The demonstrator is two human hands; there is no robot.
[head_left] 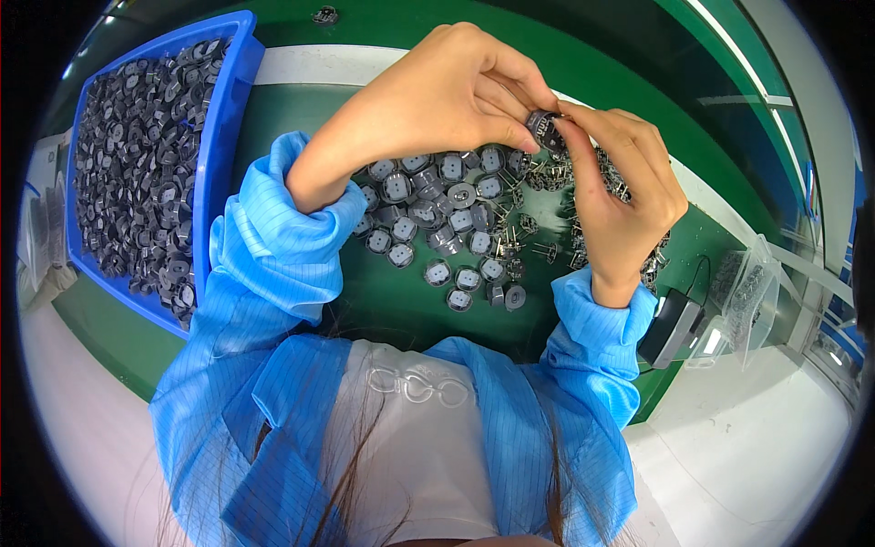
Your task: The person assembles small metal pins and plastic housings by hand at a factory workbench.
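Note:
Both of my hands meet over the far side of the green work surface, around a small round black part [545, 133] with pale print on its face. My left hand [447, 96] pinches it from the left between thumb and fingers. From the right, the thumb and index finger of my right hand [627, 178] close on its other edge. Just below my hands lies a loose pile of round black parts with grey faces [427, 213]. Small pronged metal parts [547, 252] are heaped beneath and beside my right hand, which partly covers them.
A blue bin [211, 155] full of similar round dark parts stands at the left. On the right are a black box-shaped device [672, 328] with a cable and a clear plastic container [743, 296]. One more round part [324, 15] lies at the far edge.

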